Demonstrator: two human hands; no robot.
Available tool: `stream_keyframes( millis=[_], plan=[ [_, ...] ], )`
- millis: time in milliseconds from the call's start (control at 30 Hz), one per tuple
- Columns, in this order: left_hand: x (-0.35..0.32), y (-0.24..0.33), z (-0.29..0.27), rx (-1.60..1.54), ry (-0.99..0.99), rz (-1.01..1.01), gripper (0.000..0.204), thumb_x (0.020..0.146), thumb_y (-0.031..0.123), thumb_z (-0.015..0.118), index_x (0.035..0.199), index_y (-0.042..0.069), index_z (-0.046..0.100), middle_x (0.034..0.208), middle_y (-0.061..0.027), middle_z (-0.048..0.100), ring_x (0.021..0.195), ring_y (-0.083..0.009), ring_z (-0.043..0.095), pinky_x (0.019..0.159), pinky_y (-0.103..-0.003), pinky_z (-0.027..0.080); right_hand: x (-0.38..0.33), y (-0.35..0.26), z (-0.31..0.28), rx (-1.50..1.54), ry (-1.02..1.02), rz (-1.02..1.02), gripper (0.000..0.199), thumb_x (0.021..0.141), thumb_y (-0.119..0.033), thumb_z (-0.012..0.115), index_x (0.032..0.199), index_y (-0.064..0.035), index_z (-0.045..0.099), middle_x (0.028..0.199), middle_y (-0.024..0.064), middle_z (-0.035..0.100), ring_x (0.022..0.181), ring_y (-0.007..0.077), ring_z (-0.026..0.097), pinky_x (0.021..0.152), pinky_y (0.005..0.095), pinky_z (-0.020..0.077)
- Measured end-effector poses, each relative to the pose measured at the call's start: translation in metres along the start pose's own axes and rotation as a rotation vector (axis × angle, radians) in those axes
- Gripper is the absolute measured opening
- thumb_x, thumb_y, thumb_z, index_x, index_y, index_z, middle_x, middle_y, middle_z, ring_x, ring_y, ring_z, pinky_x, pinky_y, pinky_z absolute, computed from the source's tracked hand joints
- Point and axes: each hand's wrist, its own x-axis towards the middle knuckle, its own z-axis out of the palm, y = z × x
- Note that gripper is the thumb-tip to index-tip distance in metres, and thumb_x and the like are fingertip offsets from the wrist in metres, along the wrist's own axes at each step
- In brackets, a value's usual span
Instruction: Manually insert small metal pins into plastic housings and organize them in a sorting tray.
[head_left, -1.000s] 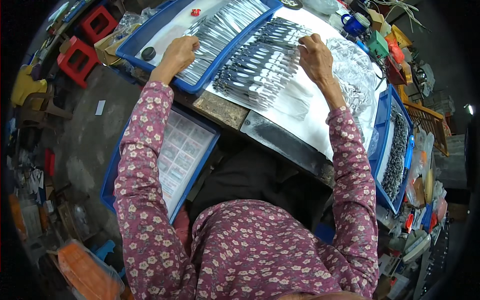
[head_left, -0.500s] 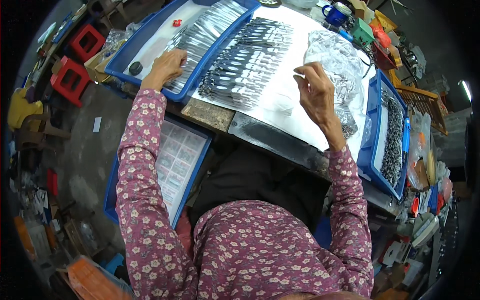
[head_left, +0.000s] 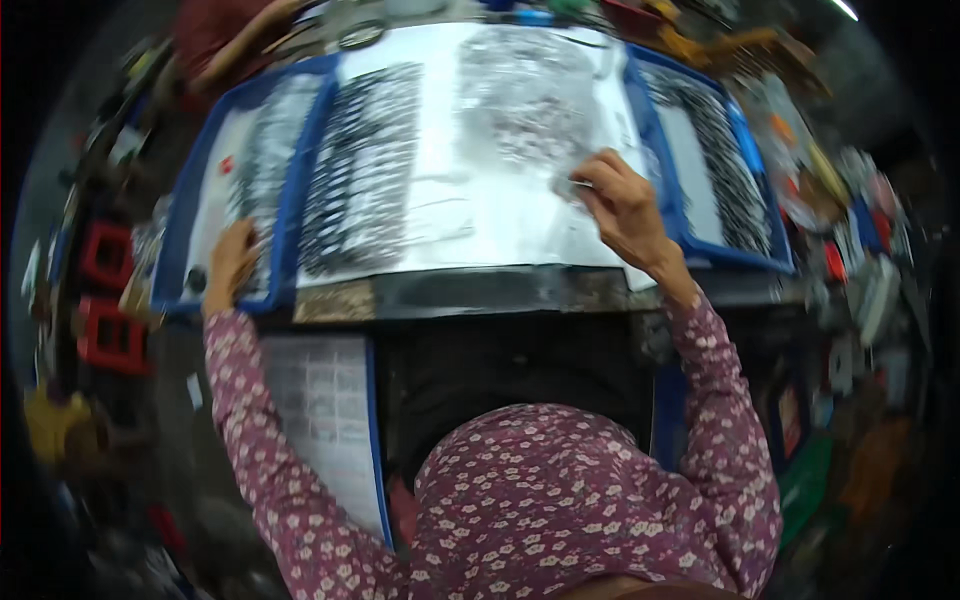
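Observation:
My left hand [head_left: 232, 262] rests in the blue tray [head_left: 170, 262] on the left, at the edge of a row of slim silvery metal pieces [head_left: 277, 150]. Its fingers are smeared, so I cannot make out a grip. Over the white sheet [head_left: 500, 235], my right hand [head_left: 620, 205] is raised with thumb and fingertips pinched together. Anything between them is too small and blurred to name. Just beyond it lies a clear plastic bag [head_left: 530, 95] with small shiny parts in it. Between the left tray and the bag, dark-and-silver slender pieces [head_left: 360, 165] lie in packed rows.
A second blue tray [head_left: 675, 190] on the right holds a long heap of dark small pieces [head_left: 730, 165]. Below the table edge at left is a tray with a printed sheet [head_left: 325, 400]. Another person's arm [head_left: 235, 50] shows at far left. Red stools [head_left: 110, 335] stand at left.
The whole view has swung, so the table now lies squarely ahead. My left hand stays in the left tray; my right hand stays pinched near the plastic bag. Another person's arm has come into view.

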Motion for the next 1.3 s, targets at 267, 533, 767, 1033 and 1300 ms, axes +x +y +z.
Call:
stream_keyframes(
  millis=[267,533,767,1033,1300],
  plan=[
    [-0.013,-0.066,0.017,0.171,0.163,0.208,0.039,0.076,-0.001,0.057,0.114,0.004,0.048,0.103,-0.0143,0.058,0.093,-0.0306,0.056,0.082,-0.036,0.044,-0.013,0.057,-0.048,-0.179,0.047,0.082,0.008,0.076,0.001,0.058,0.084,0.0018,0.057,0.081,0.0087,0.057,0.067,0.0174,0.057,0.058,0.0256,0.0452],
    [-0.016,0.011,-0.028,0.209,0.127,-0.017,0.015,0.082,0.002,0.048,0.095,-0.001,0.055,0.086,-0.0171,0.057,0.076,-0.0311,0.055,0.068,-0.035,0.043,-0.021,0.189,-0.102,-0.315,-0.161,0.435,0.023,0.071,-0.016,0.056,0.079,0.0047,0.061,0.065,0.0123,0.060,0.061,0.0168,0.056,0.058,0.0299,0.0442],
    [-0.025,0.050,-0.047,0.243,0.528,-0.229,0.018,0.083,0.007,0.049,0.098,0.003,0.059,0.090,-0.0163,0.060,0.082,-0.0315,0.057,0.072,-0.035,0.043,-0.037,0.225,-0.081,-0.271,-0.236,0.600,0.025,0.063,-0.019,0.059,0.074,0.0043,0.061,0.066,0.0162,0.060,0.062,0.0241,0.058,0.057,0.0329,0.0450],
    [-0.019,0.158,-0.065,-0.333,0.772,-0.168,0.019,0.087,0.013,0.052,0.095,-0.003,0.059,0.086,-0.0069,0.060,0.079,-0.0136,0.055,0.072,-0.024,0.043,-0.036,0.230,-0.068,-0.422,-0.190,0.560,0.023,0.062,-0.019,0.058,0.072,0.0021,0.058,0.068,0.0196,0.060,0.068,0.0328,0.059,0.060,0.0383,0.0448],
    [-0.038,0.254,-0.058,-0.791,0.585,-0.057,0.014,0.077,0.003,0.064,0.089,-0.003,0.059,0.082,-0.0042,0.057,0.074,-0.0098,0.051,0.067,-0.020,0.040,-0.038,0.225,-0.086,-0.387,-0.083,0.721,0.028,0.066,-0.020,0.057,0.078,0.0051,0.062,0.062,0.0159,0.060,0.054,0.0273,0.057,0.057,0.0356,0.0458]
  ],
)
